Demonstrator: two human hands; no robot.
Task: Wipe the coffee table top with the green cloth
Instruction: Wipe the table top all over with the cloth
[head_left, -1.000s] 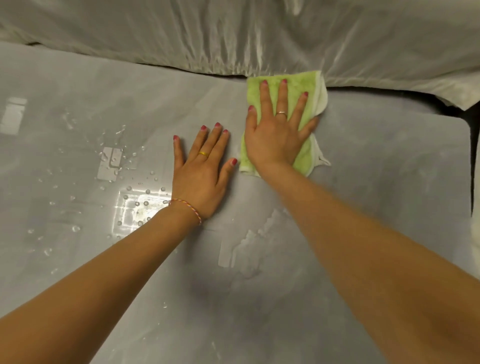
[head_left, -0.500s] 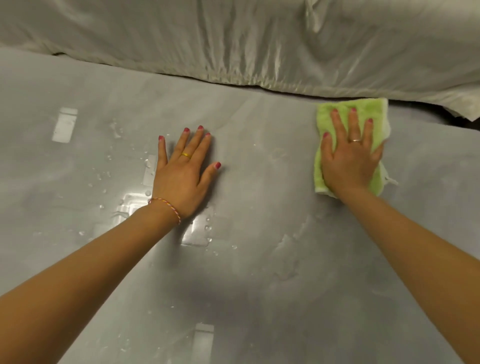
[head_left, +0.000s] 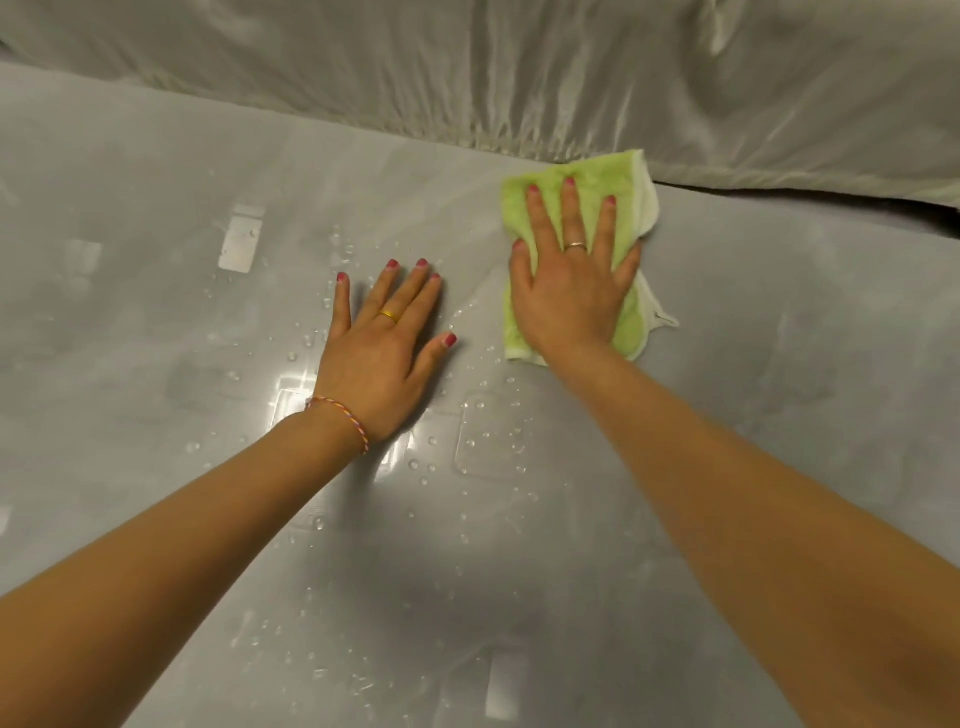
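Observation:
The folded green cloth lies flat on the glossy grey coffee table top, close to its far edge. My right hand presses down on the cloth with fingers spread, covering most of it. My left hand rests palm-down on the bare table just left of the cloth, fingers apart, holding nothing. Water droplets are scattered on the table around and below my left hand.
A pale grey fabric cover hangs in folds along the far edge of the table, right behind the cloth. A dark gap shows at the far right between fabric and table. Bright light reflections dot the surface.
My right hand slid the cloth right along the far edge, then back left toward my left hand. My left hand stayed planted on the table.

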